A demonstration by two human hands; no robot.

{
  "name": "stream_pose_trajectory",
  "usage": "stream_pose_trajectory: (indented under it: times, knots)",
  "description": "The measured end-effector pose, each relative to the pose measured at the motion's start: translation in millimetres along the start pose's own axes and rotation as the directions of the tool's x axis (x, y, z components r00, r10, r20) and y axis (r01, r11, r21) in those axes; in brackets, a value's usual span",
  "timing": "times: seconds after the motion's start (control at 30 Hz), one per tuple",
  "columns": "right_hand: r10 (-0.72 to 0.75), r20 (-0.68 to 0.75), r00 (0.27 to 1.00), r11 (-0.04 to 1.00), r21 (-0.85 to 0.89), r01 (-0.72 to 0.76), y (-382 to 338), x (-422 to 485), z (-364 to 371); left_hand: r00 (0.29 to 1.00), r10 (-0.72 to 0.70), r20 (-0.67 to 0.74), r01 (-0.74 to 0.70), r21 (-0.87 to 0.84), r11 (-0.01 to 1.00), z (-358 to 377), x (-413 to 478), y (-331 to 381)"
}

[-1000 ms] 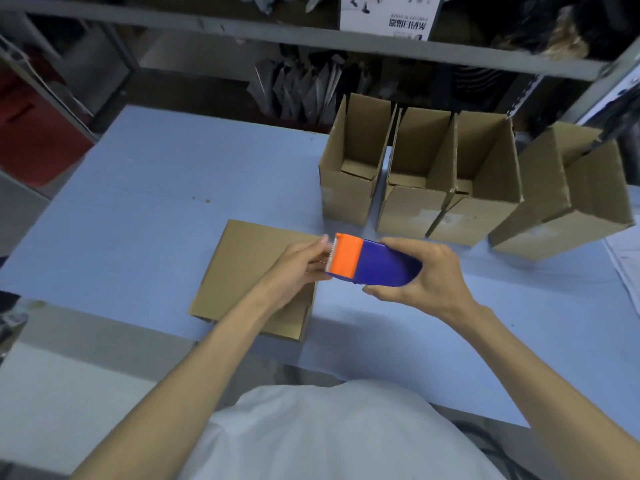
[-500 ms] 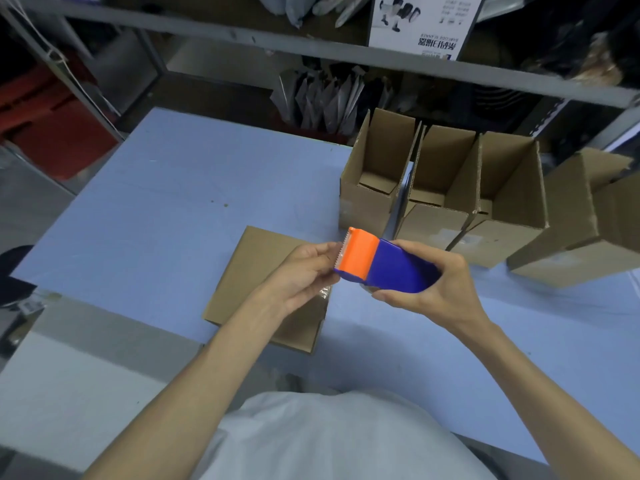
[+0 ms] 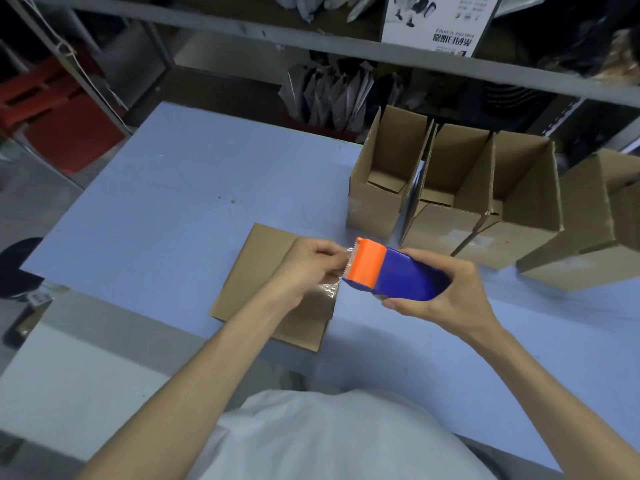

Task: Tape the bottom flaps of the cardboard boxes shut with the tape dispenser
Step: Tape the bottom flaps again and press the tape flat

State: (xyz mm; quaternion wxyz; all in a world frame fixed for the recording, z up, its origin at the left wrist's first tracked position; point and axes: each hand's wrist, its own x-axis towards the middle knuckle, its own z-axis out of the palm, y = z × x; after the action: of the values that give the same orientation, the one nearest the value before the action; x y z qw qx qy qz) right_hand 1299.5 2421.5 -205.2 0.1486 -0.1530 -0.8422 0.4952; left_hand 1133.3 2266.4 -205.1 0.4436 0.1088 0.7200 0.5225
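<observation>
Above one flat box on the table, right hand grips one tape dispenser, left hand pinches its tape end; four open boxes stand behind.

the flattened box is partly hidden under the left hand (right box cropped).

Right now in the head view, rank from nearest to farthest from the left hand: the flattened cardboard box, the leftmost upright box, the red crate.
1. Flattened cardboard box: directly under the left hand.
2. Leftmost upright box: beyond it, to the right.
3. Red crate: far left, off the table.
</observation>
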Motion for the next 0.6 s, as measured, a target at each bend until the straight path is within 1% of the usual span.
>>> stream_pose_trajectory:
  times: [0.1,0.17,0.27,0.37,0.5,0.57,0.6]
  knots:
    - [-0.009,0.007,1.0,0.999,-0.039,0.009,2.6,1.4,4.2,0.989,0.072,-0.129,-0.065,0.051,0.997,-1.5,-0.7,-0.8]
    - [-0.02,0.013,1.0,0.998,-0.055,0.021,3.8,3.0,6.1,0.984,0.081,-0.159,-0.067,0.094,0.993,-4.5,1.0,-2.4]
    - [-0.028,0.032,0.999,0.996,-0.088,0.031,5.0,7.2,9.1,0.983,0.072,-0.17,-0.049,0.138,0.989,-8.5,4.0,-4.8]
    - [-0.003,0.042,0.999,0.991,-0.132,0.008,8.3,10.6,14.4,0.976,0.06,-0.21,-0.026,0.163,0.986,-11.9,7.9,-7.4]
    - [0.012,0.098,0.995,0.985,-0.17,0.004,9.7,7.0,12.8,0.965,-0.005,-0.263,0.054,0.18,0.982,-14.6,11.7,-10.2]
    - [0.019,0.088,0.996,0.975,-0.22,0.001,11.7,-4.7,1.6,0.942,0.026,-0.335,0.056,0.231,0.971,-27.6,11.8,-13.4]
    - [0.018,0.07,0.997,0.97,-0.244,0.0,13.8,-11.7,-5.3,0.939,0.041,-0.34,0.047,0.244,0.969,-35.6,11.2,-14.2]
